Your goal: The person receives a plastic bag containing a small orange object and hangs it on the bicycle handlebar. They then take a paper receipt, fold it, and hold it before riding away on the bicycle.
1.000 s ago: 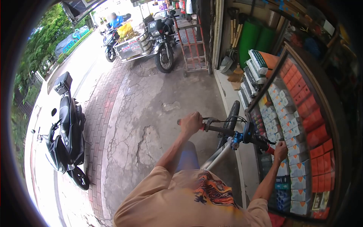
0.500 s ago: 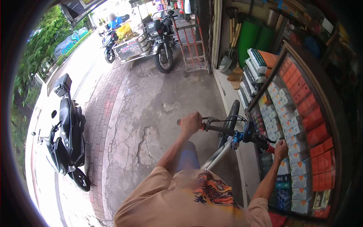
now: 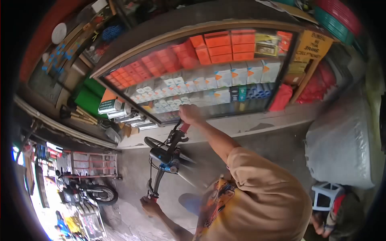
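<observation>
A bicycle stands in front of me, with its dark handlebar [image 3: 159, 180], a blue clamp at the stem and a pale frame tube. My right hand [image 3: 189, 115] is closed around the red grip [image 3: 185, 127] at the bar's end nearest the glass display case [image 3: 225, 25]. On the other end, my left hand [image 3: 150, 207] wraps the second grip, of which only a little red shows. The front wheel [image 3: 151, 141] points toward the case's low ledge. Brake levers and cables sit beside both grips.
Orange boxes [image 3: 217, 39] and white boxes [image 3: 223, 77] fill the case. A parked motorcycle [image 3: 100, 194] and a red metal rack [image 3: 94, 164] stand at the left. At right are a large plastic-wrapped object [image 3: 339, 140], a pale blue stool [image 3: 326, 193] and part of a person [image 3: 331, 221].
My view has swung right and tilted, bringing the case across the top and the wrapped object and stool into view. The parked scooter has left the view. Both hands stay on the handlebar.
</observation>
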Demonstrator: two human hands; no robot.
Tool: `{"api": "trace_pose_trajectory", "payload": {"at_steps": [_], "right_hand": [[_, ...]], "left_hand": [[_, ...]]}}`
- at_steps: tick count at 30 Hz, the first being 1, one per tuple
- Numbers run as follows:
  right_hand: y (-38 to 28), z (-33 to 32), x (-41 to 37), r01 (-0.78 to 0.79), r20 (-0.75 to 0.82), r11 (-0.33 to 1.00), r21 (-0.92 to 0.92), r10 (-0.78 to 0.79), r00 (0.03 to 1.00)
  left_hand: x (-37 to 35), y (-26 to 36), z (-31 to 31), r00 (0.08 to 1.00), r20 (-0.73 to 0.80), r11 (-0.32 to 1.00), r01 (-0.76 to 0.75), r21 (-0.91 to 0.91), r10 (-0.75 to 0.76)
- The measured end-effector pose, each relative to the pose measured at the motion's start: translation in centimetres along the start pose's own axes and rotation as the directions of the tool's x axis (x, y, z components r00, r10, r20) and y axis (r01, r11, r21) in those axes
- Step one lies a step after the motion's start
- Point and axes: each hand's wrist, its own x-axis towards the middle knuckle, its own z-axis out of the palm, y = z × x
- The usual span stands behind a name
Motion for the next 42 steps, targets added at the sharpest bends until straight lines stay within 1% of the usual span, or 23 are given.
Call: {"api": "trace_pose_trajectory", "payload": {"at_steps": [1,5,6,8,9,12,15,18,21,24,27,30,33,36,39,42], "right_hand": [[-0.2,-0.1,-0.2,0.006,-0.018,1.000,0.000,-0.006,1.000],[0.2,0.4,-0.1,0.065,-0.096,0.998,-0.026,-0.067,0.993],[0.0,0.1,0.0,0.093,-0.060,0.989,-0.116,-0.100,0.993],[-0.3,-0.4,-0.3,0.053,-0.073,0.989,-0.135,-0.063,0.995],[-0.4,-0.6,-0.2,0.048,-0.058,0.988,-0.144,-0.057,0.997],[-0.2,-0.8,-0.3,0.058,-0.063,0.987,-0.151,-0.068,0.996],[0.0,-0.7,0.0,0.036,-0.027,0.993,-0.113,-0.040,0.999],[0.5,-0.8,0.0,0.016,0.010,0.996,-0.086,-0.015,1.000],[0.7,-0.9,-0.2,0.035,-0.025,0.998,-0.059,-0.036,0.999],[0.5,-1.4,-0.2,-0.002,-0.002,0.997,-0.078,0.002,1.000],[1.1,-1.3,-0.2,0.000,-0.031,0.999,-0.044,-0.001,1.000],[1.7,-0.6,0.1,-0.015,-0.032,0.999,-0.052,0.013,0.999],[2.1,-1.2,0.0,-0.034,-0.015,0.999,-0.041,0.034,0.999],[2.4,-2.1,-0.1,-0.027,-0.005,1.000,-0.007,0.027,1.000],[2.9,-2.3,0.0,-0.027,0.005,1.000,-0.014,0.027,1.000],[3.3,-2.4,0.2,-0.012,0.015,1.000,-0.016,0.013,1.000]], "left_hand": [[-0.3,0.1,-0.5,0.999,0.010,0.999,0.038,0.000,-0.038],[0.4,-1.9,0.9,0.997,0.063,0.992,-0.034,-0.124,0.042],[0.3,-1.4,0.5,0.996,0.088,0.994,-0.005,-0.110,0.015],[0.0,-1.1,0.2,0.997,0.080,0.994,0.001,-0.111,0.008],[0.1,-1.1,0.3,0.997,0.058,0.996,-0.047,-0.078,0.052],[-0.3,-0.6,0.1,1.000,0.022,0.998,0.001,-0.063,0.001],[-0.6,-0.1,-0.2,1.000,-0.011,1.000,-0.015,-0.012,0.014],[-0.6,-0.1,0.2,0.998,-0.043,0.999,-0.039,-0.011,0.039],[-0.7,0.4,-0.1,0.999,-0.039,1.000,-0.001,0.026,0.002],[-0.6,0.2,0.2,0.998,-0.049,0.999,-0.024,0.033,0.025],[-1.0,0.8,0.0,0.998,-0.055,0.999,-0.041,0.025,0.042],[-1.0,0.8,0.4,0.996,-0.071,0.998,-0.051,0.030,0.053],[-1.2,1.5,0.3,0.999,-0.037,0.999,-0.023,0.029,0.024],[-1.6,2.4,0.1,0.997,-0.047,0.999,-0.054,-0.001,0.054],[-1.7,2.7,0.5,0.993,-0.089,0.997,-0.076,-0.026,0.074],[-1.8,3.3,0.4,0.996,-0.070,0.998,-0.060,-0.019,0.059]]}}
